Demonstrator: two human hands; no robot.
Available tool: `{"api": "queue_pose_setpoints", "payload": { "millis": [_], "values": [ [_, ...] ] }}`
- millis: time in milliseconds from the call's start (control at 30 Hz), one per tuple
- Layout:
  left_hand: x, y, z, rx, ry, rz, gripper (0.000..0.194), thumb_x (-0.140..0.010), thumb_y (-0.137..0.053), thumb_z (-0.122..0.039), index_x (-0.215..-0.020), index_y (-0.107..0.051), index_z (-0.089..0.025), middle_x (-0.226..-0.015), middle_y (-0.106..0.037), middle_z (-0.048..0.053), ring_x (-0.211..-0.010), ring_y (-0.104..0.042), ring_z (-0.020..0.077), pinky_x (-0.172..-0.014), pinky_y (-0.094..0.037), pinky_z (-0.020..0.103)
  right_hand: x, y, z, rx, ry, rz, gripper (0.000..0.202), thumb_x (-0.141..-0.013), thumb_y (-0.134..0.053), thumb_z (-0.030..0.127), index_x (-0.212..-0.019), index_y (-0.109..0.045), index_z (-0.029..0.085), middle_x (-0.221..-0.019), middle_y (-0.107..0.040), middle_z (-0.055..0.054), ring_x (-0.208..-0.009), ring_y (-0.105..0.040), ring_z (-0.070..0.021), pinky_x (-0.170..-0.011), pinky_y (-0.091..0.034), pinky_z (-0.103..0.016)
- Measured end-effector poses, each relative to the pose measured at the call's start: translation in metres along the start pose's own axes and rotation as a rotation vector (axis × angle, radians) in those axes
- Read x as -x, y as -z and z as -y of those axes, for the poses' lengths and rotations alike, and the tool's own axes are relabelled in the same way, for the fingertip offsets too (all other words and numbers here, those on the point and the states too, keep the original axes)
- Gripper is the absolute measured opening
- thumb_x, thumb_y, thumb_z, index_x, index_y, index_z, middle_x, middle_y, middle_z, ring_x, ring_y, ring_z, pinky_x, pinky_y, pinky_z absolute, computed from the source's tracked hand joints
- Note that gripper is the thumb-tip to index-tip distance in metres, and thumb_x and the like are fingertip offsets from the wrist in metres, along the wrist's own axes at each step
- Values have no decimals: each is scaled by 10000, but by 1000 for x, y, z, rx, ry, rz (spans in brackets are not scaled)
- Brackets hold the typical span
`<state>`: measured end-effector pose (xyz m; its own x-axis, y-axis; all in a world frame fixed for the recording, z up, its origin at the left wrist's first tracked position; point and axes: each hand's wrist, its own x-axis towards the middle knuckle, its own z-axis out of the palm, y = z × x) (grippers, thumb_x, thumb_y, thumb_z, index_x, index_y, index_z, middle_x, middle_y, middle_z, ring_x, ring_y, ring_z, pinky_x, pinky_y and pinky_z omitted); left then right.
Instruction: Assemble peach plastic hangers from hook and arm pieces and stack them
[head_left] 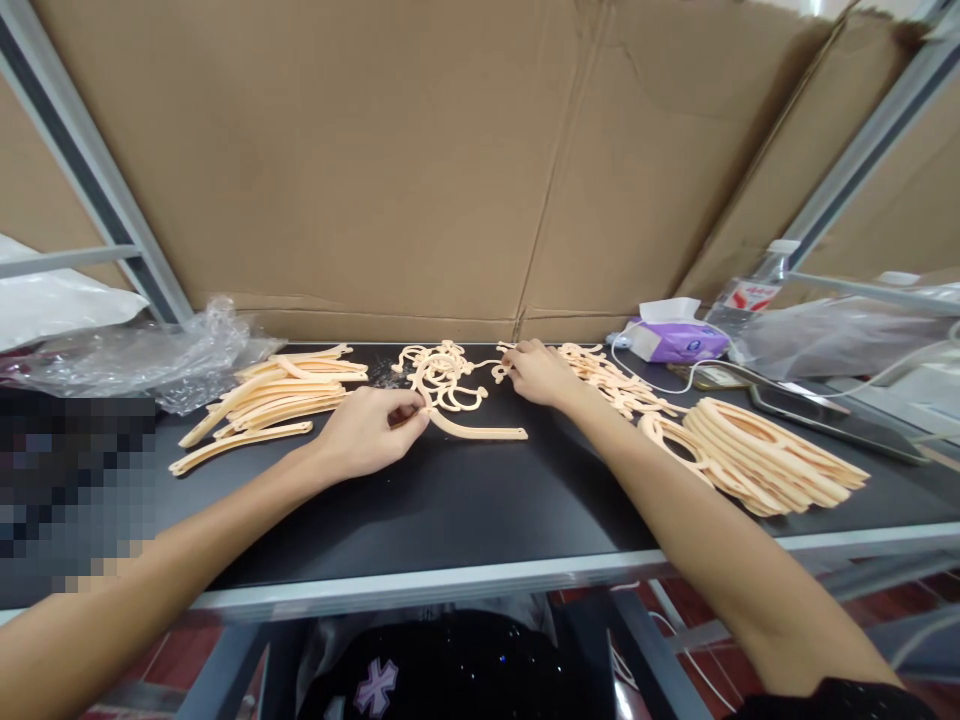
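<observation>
On a black tabletop before brown cardboard, the left hand pinches the left end of a curved, peach, plastic-looking strip, while the right hand, grip unclear, reaches scattered small curled peach pieces, seemingly a picking step calling next for fingertip precision.

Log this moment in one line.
Left hand: pinching curved strip | right hand: at small pieces | table left: strip pile | table right: larger curved pieces | surface: black
</observation>
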<state>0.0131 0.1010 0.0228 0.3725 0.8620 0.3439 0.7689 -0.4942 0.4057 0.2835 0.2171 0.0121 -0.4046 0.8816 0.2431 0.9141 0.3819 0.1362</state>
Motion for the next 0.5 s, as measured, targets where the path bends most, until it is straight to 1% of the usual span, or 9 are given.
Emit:
{"api": "queue_pose_setpoints", "payload": {
  "millis": [167,333,500],
  "values": [
    [0,-1,1,11,-2,15,288,-893,-507,-391,-819,-702,-192,-687,-679,11,-606,-589,151,-587,-412,238,-2,-6,-2,-31,39,9,371,-937,-411,148,-1240,-626,162,-1297,-636,-134,-1190,-545,-269,-988,-414,-385],
    [-1,0,2,9,-29,29,296,-898,-512,-388,-817,-712,-186,-695,-688,11,-619,-594,149,-612,-415,244,-3,-9,-4,-33,42,-3,338,-979,-401,219,-1205,-645,155,-1271,-628,-142,-1177,-534,-281,-991,-407,-399],
    [-1,2,1,44,-34,10,287,-879,-533,-385,-814,-721,-178,-758,-713,24,-679,-613,165,-662,-438,262,-1,-9,-3,-27,32,-25,307,-988,-407,236,-1170,-636,144,-1245,-622,-154,-1156,-530,-283,-957,-412,-399]
  ]
}}
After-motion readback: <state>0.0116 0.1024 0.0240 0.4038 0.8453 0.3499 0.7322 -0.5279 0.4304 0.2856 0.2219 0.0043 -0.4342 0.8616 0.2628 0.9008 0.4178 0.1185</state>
